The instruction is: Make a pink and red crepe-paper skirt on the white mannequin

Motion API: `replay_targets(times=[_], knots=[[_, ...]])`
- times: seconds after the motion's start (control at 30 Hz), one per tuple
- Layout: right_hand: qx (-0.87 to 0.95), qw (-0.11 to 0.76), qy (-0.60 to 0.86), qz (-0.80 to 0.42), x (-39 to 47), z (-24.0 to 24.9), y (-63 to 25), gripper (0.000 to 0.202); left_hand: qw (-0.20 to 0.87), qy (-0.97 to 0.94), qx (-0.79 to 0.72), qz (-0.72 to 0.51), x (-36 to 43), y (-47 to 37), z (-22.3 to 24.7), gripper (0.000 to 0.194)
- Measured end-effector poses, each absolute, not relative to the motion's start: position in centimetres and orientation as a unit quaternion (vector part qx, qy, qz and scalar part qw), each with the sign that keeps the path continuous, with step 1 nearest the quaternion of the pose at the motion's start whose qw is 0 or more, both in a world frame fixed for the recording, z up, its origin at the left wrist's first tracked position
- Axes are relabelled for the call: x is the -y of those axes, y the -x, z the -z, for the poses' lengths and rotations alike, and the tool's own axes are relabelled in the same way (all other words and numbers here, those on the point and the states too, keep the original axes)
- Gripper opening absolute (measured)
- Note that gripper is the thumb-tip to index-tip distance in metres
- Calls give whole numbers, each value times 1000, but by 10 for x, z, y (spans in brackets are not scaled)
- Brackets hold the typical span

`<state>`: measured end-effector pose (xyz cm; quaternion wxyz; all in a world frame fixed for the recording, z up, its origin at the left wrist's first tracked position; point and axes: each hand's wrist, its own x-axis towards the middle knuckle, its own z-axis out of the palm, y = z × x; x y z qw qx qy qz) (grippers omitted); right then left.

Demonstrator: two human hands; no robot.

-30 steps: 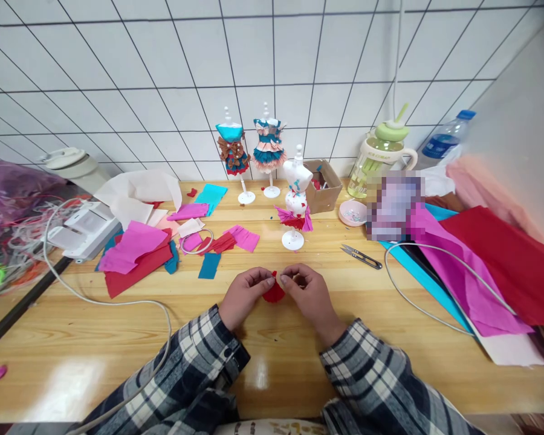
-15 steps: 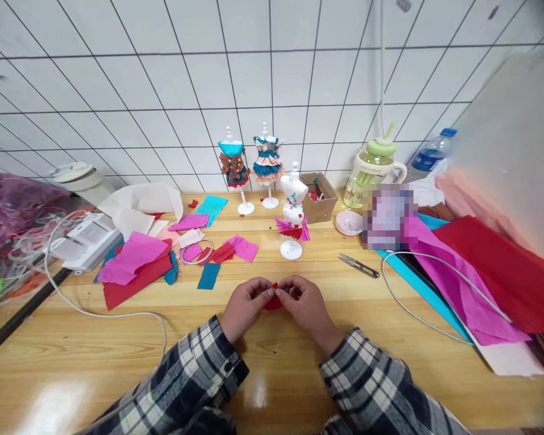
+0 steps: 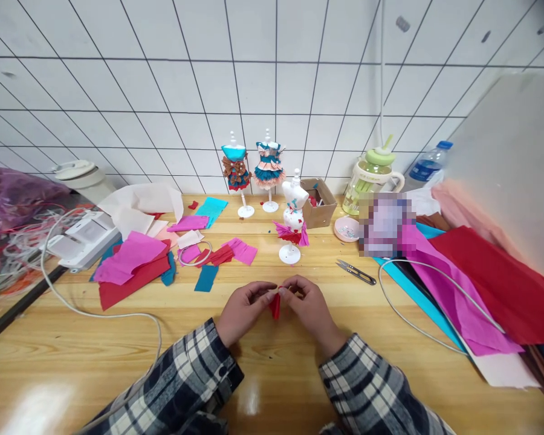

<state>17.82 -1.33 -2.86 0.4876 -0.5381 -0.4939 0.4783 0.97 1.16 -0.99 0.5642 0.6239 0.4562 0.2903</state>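
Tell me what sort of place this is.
Probably a craft workspace: small dressed mannequins, thread snips, and a red piece pinched between the left hand and right hand.

a wall of white glossy tiles fills the far side, crossed by dark grout lines. a few grey smudges mark its upper right. a pale cable runs down the tiles, right of the middle. at the far right stands a smooth, whitish panel. the worktop is light, yellowish wood with visible grain, and a bright reflection gleams at its near left. a dark strip slants along its left side.
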Motion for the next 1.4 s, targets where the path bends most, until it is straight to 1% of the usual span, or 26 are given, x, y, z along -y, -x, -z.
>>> replay_targets(times=[0.07, 0.17, 0.27, 0.43, 0.5, 0.57, 0.7, 0.93, 1.03, 1.13, 1.23, 1.3, 1.4], knots=[[457, 498, 523, -519, 13, 30, -178, 20, 568, -638, -442, -274, -11, -10, 9, 34], [424, 500, 505, -561, 13, 32, -177, 24, 572, -632, -450, -267, -10, -10, 10, 29], [405, 508, 503, -571, 13, 34, -175, 25, 551, -627, -476, -277, -10, -10, 13, 28], [385, 516, 486, -591, 14, 34, -173, 24, 521, -653, -483, -260, -11, -11, 15, 24], [393, 516, 472, -597, 14, 33, -175, 29, 509, -657, -490, -263, -10, -11, 14, 24], [417, 506, 476, -586, 14, 31, -178, 33, 501, -661, -492, -265, -9, -11, 13, 23], [462, 478, 524, -533, 14, 28, -181, 19, 509, -665, -471, -278, -10, -7, 13, 26], [478, 461, 548, -508, 11, 28, -180, 19, 488, -660, -499, -278, -12, -6, 19, 33], [501, 451, 570, -470, 11, 28, -187, 19, 409, -700, -508, -292, -16, -1, 17, 32], [554, 405, 589, -427, 12, 31, -196, 16, 261, -738, -537, -315, -33, 24, 13, 33], [607, 349, 600, -387, 15, 34, -201, 14, 119, -729, -594, -320, -58, 71, 11, 29], [638, 331, 601, -348, 17, 36, -202, 14, 49, -720, -636, -273, -71, 106, 12, 30], [660, 338, 601, -298, 18, 36, -202, 17, -19, -713, -676, -182, -82, 143, 15, 32]])
